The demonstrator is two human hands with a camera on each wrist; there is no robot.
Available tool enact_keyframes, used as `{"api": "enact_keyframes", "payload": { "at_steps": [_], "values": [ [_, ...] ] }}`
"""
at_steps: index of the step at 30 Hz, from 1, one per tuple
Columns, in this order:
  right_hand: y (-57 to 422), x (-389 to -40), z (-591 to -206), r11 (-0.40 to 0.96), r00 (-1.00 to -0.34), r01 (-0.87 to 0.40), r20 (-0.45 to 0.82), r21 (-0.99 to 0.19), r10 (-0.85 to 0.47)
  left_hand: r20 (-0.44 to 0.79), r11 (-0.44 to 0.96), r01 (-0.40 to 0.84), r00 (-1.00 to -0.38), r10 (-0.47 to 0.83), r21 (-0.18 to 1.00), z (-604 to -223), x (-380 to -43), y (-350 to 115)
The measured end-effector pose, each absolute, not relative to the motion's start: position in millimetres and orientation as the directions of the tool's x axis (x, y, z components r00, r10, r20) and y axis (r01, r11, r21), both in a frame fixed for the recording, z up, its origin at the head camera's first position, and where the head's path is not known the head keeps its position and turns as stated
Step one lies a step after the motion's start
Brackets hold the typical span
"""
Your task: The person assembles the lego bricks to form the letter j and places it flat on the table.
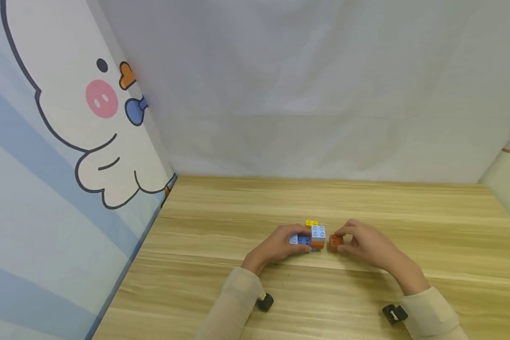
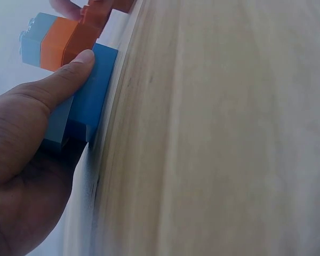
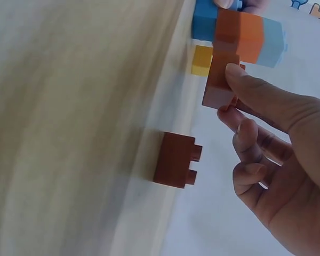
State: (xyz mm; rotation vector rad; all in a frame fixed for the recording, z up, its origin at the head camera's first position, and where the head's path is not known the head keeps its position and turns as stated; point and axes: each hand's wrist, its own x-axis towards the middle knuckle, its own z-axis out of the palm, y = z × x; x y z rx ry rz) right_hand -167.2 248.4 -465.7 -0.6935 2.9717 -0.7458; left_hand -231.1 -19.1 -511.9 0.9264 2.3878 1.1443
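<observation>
Right hand (image 3: 298, 178) pinches brown brick (image 3: 217, 88) between thumb (image 3: 258, 90) and finger (image 3: 232, 118) — left hand (image 1: 278, 246) grips stack (image 1: 318, 231).

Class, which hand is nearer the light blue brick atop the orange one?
The left hand is nearer, just left of the light blue brick; the right hand is farther off to the brick's right, pinching a brown brick.

Head view faces forward-down; close wrist views share the orange block (image 3: 245, 37).
</observation>
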Motion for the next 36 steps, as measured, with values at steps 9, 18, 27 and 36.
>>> {"api": "enact_keyframes", "payload": {
  "at_steps": [9,18,27,36],
  "values": [
    [243,-163,-447,0.805,-0.907,-0.413,0.115,-0.426,-0.404,-0.01,0.458,0.421,-0.728,0.686,0.783,-511,-229,-21],
    [240,-157,-432,0.818,-0.906,-0.423,0.145,-0.39,-0.399,-0.014,0.46,0.422,-0.725,0.689,0.781,-509,-227,-22],
    [235,-156,-421,0.818,-0.9,-0.435,0.178,-0.376,-0.397,-0.008,0.453,0.429,-0.72,0.694,0.781,-510,-229,-23],
    [222,-163,-419,0.781,-0.883,-0.468,0.209,-0.413,-0.42,0.04,0.385,0.449,-0.691,0.722,0.806,-511,-230,-23]
  ]
}}
